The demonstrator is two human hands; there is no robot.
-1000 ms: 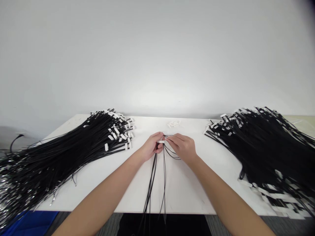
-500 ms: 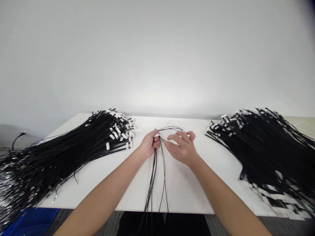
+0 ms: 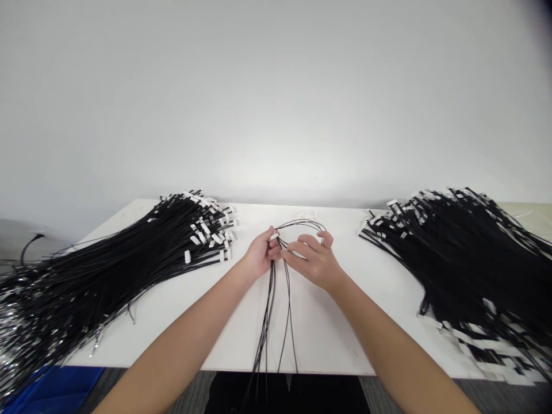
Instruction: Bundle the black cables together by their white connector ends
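While pinching white connector [image 3: 273,236] with left fingers [image 3: 273,251], avoid tangling black wires [image 3: 270,289]. Cannot tell grip of right fingers [image 3: 301,249]

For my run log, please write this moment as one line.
Left hand: holds white connector | Right hand: fingers at black wires, grip unclear | Table: left wire pile, right wire pile

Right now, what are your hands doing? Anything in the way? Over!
Left hand holding white connector. Right hand at black wires, grip unclear. Wire loop between hands, could snag; cable piles both sides.
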